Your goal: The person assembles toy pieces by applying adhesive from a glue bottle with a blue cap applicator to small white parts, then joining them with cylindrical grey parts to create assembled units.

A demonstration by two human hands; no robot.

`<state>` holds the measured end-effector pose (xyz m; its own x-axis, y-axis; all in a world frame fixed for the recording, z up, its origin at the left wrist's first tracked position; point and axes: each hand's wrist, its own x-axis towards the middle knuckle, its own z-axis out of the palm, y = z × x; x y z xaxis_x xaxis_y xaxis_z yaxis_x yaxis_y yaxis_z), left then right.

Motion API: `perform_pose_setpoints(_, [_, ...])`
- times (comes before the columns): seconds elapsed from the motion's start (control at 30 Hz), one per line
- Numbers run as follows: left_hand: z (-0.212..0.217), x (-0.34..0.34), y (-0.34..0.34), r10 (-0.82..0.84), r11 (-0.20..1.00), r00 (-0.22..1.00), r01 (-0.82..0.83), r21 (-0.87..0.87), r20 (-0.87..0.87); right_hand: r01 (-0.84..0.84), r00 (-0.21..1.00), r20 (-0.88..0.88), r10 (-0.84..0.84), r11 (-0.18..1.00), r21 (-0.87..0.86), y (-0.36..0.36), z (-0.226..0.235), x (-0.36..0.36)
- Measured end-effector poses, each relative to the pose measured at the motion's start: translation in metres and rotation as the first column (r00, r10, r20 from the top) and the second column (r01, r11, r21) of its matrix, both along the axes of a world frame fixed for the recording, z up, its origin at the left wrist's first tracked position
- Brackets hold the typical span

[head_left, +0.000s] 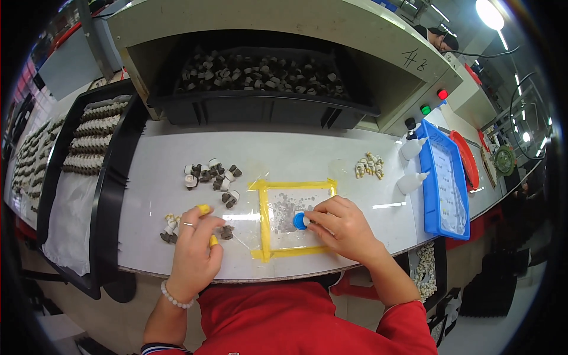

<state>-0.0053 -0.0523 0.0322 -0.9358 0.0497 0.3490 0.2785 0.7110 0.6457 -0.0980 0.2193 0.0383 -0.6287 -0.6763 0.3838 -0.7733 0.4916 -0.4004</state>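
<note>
My right hand [342, 229] pinches a small white round part [306, 221] at the right edge of a shallow blue round cap [299, 221]. The cap rests inside a yellow tape frame [264, 220] on the tabletop, among wet-looking spots. My left hand [198, 245], with yellow finger covers, hovers left of the frame, its fingers apart and holding nothing visible. Close by its fingers lies a small dark part [226, 232]. Left of that hand sits a little group of dark and white parts [170, 229]. Farther back, several dark parts with white caps [214, 174] lie loose.
A black bin [248, 109] full of parts stands under a machine housing [266, 18]. At left is a black tray [109, 195] with rows of parts. To the right are small white parts [369, 166], squeeze bottles [411, 183] and a blue tray [432, 195]. Another person [441, 40] is at far right.
</note>
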Motion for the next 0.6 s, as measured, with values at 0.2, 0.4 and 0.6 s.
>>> perform_pose_setpoints(0.2, [-0.01,0.003,0.023,0.173,0.984,0.979,-0.168,-0.054,0.106,-0.019,0.996,-0.087,0.033,0.987,0.161,-0.01,0.006,0.001])
perform_pose_setpoints(0.4, [-0.016,0.001,0.02,0.103,0.994,0.991,-0.104,0.016,0.088,-0.027,0.992,-0.108,0.06,0.958,0.284,-0.011,0.004,-0.001])
perform_pose_setpoints(0.6, [-0.021,0.012,0.035,-0.223,0.582,0.932,-0.107,0.806,0.285,0.007,1.0,-0.024,-0.006,0.999,0.041,-0.006,-0.002,0.0])
